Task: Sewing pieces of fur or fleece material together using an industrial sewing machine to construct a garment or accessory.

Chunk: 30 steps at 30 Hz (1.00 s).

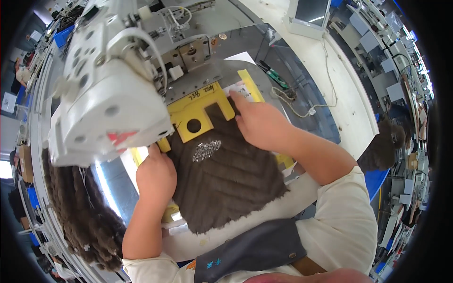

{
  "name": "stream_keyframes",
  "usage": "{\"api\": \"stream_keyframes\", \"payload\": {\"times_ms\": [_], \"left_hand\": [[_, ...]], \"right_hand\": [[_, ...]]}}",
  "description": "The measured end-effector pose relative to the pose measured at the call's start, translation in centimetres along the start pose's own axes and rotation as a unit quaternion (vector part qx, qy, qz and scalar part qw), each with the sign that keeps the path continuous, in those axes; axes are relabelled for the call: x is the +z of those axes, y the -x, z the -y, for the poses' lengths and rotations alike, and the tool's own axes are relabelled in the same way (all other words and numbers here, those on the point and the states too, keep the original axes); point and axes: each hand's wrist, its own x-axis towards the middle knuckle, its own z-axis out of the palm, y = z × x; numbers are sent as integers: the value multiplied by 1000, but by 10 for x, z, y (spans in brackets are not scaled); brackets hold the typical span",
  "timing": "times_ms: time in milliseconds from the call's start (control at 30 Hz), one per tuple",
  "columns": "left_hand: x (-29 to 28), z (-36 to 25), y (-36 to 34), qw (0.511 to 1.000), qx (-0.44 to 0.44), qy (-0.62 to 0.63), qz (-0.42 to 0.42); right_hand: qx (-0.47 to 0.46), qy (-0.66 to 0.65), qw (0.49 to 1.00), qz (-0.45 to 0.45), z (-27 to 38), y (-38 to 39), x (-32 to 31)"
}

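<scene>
A dark brown furry piece [222,184] with a silver decoration [206,150] lies under a yellow template [186,113] with a round hole and a cut-out notch, marked in black. My left hand [155,177] is at the left edge, beside the white sewing machine head [104,113], fingers curled at a small yellow strip [163,144]; what they grip is unclear. My right hand [262,125] rests at the template's right arm, index finger extended and other fingers bent at the fur's edge, beside a white label [236,87] and another yellow strip [250,82].
Green-handled pliers [274,75] lie at the back right beside a cord. A monitor [303,13] stands on the white table [353,118]. Piled brown fur [82,217] is at the left, more dark fur [384,146] at the right. Shelving and other workers appear along both rims.
</scene>
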Motion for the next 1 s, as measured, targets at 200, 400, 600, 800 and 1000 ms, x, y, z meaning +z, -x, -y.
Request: {"api": "stream_keyframes", "payload": {"times_ms": [200,400,600,800,1000], "left_hand": [[-1,0,-1,999,4,-22,39],[15,3,3,991,78,-70,-86],[15,4,1,982,116,-82,-125],[19,7,2,977,125,-96,-147],[27,18,6,973,120,-150,-126]], "right_hand": [[-50,65,996,28,-9,1,9],[-73,58,995,40,-10,3,6],[-115,83,989,40,-6,-3,3],[-68,78,995,10,-5,2,3],[-47,62,997,-13,0,-3,14]]}}
